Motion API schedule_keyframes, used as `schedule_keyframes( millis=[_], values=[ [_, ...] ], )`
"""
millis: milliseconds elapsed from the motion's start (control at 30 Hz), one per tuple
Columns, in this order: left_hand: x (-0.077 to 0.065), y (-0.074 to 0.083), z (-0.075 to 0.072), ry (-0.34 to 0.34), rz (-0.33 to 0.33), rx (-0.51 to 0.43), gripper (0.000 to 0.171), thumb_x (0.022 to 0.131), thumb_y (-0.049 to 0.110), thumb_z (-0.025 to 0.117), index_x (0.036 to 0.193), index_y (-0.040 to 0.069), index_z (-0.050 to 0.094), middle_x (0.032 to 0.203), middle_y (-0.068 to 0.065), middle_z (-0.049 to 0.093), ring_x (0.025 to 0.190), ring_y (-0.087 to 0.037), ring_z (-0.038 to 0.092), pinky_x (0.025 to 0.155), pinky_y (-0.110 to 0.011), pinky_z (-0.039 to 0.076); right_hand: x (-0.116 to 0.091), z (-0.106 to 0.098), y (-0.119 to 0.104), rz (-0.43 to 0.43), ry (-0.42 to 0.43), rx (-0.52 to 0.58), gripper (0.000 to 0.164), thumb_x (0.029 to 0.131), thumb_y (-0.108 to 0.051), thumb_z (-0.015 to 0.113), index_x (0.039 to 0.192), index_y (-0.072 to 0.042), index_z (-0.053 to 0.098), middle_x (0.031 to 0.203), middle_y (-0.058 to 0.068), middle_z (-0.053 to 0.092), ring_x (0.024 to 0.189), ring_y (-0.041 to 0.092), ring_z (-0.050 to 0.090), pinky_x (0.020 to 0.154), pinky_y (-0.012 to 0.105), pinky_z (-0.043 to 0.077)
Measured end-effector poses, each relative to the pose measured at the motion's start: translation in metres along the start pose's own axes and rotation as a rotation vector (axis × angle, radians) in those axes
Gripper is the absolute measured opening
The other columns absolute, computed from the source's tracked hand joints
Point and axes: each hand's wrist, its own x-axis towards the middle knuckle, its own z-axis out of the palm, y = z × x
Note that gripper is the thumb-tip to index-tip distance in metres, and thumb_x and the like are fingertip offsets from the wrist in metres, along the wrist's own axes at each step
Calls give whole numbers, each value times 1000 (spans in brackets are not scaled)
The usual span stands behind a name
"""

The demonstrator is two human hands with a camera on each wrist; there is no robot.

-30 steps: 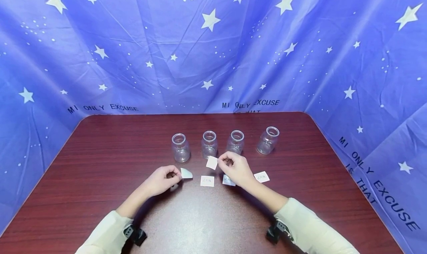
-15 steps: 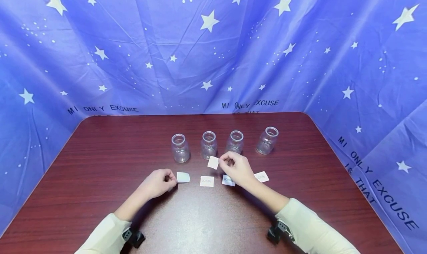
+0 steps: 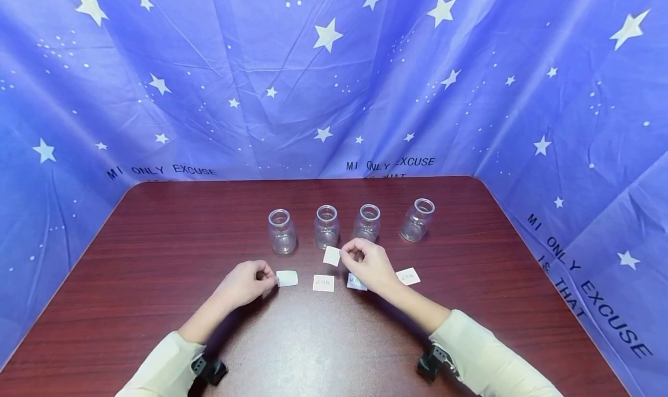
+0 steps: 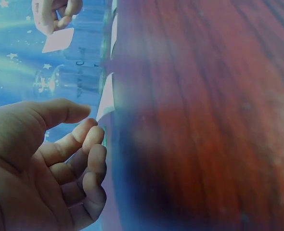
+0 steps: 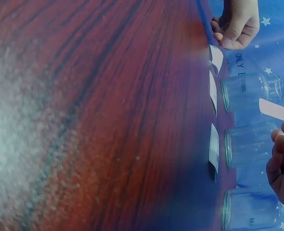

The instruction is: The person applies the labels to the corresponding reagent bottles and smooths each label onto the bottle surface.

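Between thumb and index finger my right hand (image 3: 369,262) pinches a small white label (image 3: 331,256) by its right edge. It hangs in front of the second glass jar (image 3: 327,226) from the left and, in the right wrist view, the label (image 5: 273,109) shows raised above the table. My left hand (image 3: 247,282) is low over the table with loosely bent fingers, their tips right at the left edge of a pale blue-green slip of paper (image 3: 287,278). In the left wrist view a narrow gap separates its thumb and index fingertip, and the slip (image 4: 107,100) curls up beside them.
Other glass jars stand behind the hands: one at left (image 3: 282,232), one partly hidden by my right hand (image 3: 369,223), one at right (image 3: 418,220). Labels with handwriting lie in front: a middle one (image 3: 323,283), a partly covered one (image 3: 356,282), a right one (image 3: 409,276).
My left hand has moved slightly left and down with the pale slip, which was lifted and tilted and now lies flatter on the table. The right hand keeps the label nearly still.
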Motion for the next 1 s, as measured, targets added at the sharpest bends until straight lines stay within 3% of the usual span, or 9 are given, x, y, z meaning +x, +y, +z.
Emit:
schedule_keyframes(
  millis=[133,567,767,1000],
  values=[
    [1,5,1,13,19,-19,9,83,18,62,75,15,61,59,8,55,54,-7,46,54,-21,37,-1,2,0,-23,1,-25,7,83,-13,63,78,-18,65,67,-8,55,57,2,46,53,18,40],
    [9,27,11,50,172,-117,4,85,19,65,82,15,64,71,8,58,65,-3,51,59,-19,42,-3,11,-6,-176,24,-112,6,83,-15,63,79,-18,67,67,-10,54,60,6,49,54,15,39],
    [12,34,18,65,263,-206,9,86,19,66,87,10,65,75,6,59,66,-2,53,61,-19,45,-3,16,-10,-235,35,-166,5,82,-15,63,79,-18,66,68,-9,55,59,7,52,53,14,38],
    [14,39,23,68,323,-268,6,86,13,65,90,9,66,76,1,63,65,-1,53,60,-20,46,-4,21,-11,-363,65,-218,5,80,-14,66,79,-18,64,67,-8,55,55,8,55,50,10,36]
  ],
)
